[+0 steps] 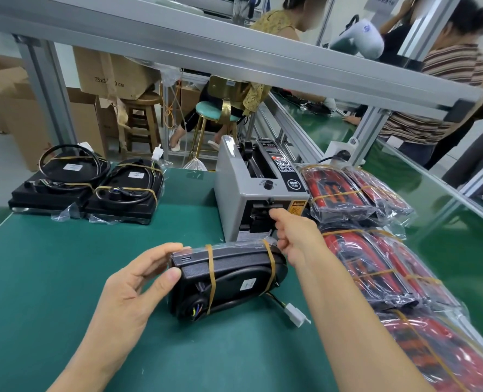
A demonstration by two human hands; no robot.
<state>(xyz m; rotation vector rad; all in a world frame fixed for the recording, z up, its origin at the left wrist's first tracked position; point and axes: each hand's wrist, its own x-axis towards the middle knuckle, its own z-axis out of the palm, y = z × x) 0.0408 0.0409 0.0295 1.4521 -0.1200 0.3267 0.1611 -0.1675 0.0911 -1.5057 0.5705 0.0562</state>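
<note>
A black lamp unit (229, 281) bound by two tan rubber bands lies on the green mat (64, 278), its cable ending in a white connector (296, 314). My left hand (138, 281) grips its left end between thumb and fingers. My right hand (296, 233) reaches over the unit's far right end to the outlet of the grey tape dispenser (251, 193), fingers curled at the slot. Whether it pinches a piece of tape is too small to tell.
Two more black units with coiled cables (87, 185) sit at the far left of the mat. Several bagged red-and-black units (362, 227) are stacked along the right edge. An aluminium frame (234, 52) crosses overhead. Other people work at a conveyor (328, 128) beyond.
</note>
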